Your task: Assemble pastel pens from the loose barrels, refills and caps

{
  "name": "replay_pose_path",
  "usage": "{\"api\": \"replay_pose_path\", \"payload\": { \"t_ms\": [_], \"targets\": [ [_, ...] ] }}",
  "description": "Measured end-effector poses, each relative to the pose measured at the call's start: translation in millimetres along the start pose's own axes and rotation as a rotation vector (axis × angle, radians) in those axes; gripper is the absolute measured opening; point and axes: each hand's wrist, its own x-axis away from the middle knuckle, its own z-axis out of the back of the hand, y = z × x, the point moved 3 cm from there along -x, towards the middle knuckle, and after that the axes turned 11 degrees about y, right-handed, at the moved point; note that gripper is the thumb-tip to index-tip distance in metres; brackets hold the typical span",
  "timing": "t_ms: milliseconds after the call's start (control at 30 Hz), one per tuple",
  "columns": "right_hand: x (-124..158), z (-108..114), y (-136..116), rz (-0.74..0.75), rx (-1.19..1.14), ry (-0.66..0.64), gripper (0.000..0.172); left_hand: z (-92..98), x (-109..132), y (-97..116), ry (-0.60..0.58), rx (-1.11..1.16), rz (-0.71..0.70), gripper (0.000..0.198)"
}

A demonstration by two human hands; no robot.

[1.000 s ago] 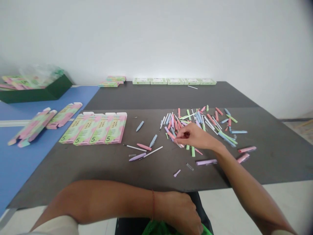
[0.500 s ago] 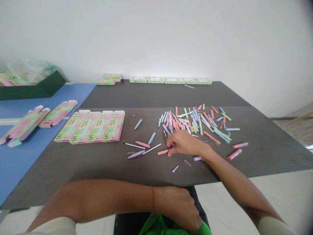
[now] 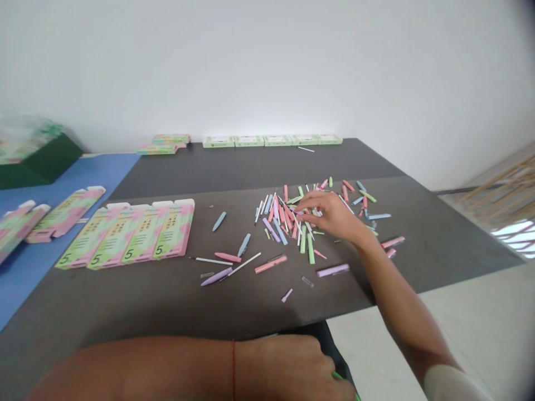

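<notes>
My right hand [image 3: 330, 214] reaches over a heap of pen parts [image 3: 282, 217], thumb and fingertips drawn together among them. A bit of purple shows at those fingertips, but its kind is unclear. The heap mixes pink, green, blue and purple barrels and caps with white refills. Nearer me lie a pink pen cap [image 3: 271, 264], a purple cap [image 3: 333, 270], a purple barrel [image 3: 216, 277] and a white refill [image 3: 244, 264]. Low in view, my left hand [image 3: 292, 365] rests curled over my lap, its fingers mostly hidden and something green beside them.
Several pastel boxes marked 5 [image 3: 173, 231] lie in a row at the left. More flat boxes [image 3: 246, 141] line the table's back near the wall. A dark green bin [image 3: 50, 159] stands on the blue surface [image 3: 111, 167] at far left.
My right hand has let go of the pink cap, which now lies on the table, and moved up into the heap. My left hand stays low and curled; the view has shifted right.
</notes>
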Motion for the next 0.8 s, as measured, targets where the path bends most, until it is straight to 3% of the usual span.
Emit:
{"api": "replay_pose_path", "payload": {
  "t_ms": [100,233,300,367,467,533,600,800],
  "targets": [
    [1.9,7.5,15.9,-0.079,0.108,0.082,0.017,-8.6,3.3,-7.3,-0.084,0.094,-0.021,0.001],
    [3.4,14.1,28.7,-0.134,0.142,0.116,0.015,-21.4,7.4,-14.4,-0.255,0.089,0.058,0.029],
    [3.0,12.5,26.8,-0.121,0.154,0.105,0.016,-22.5,7.9,-15.0,-0.254,0.078,0.086,0.032],
    [2.2,5.2,16.4,-0.068,0.128,0.093,0.017,-21.6,7.7,-13.9,-0.226,0.104,0.063,0.024],
    [2.8,-18.7,-13.4,0.096,-0.005,-0.006,0.024,-20.3,7.2,-14.3,-0.208,0.112,0.040,0.014],
    [7.4,-41.2,-34.9,0.234,-0.032,-0.206,0.031,-20.0,6.9,-15.5,-0.227,0.102,0.045,0.016],
    [13.1,-59.6,-48.2,0.285,0.017,-0.314,0.034,-19.3,6.8,-16.4,-0.259,0.101,0.061,0.024],
    [26.2,-89.8,-58.2,0.373,0.037,-0.404,0.029,-14.0,7.5,-17.1,-0.258,0.081,0.054,0.031]
  ]
}}
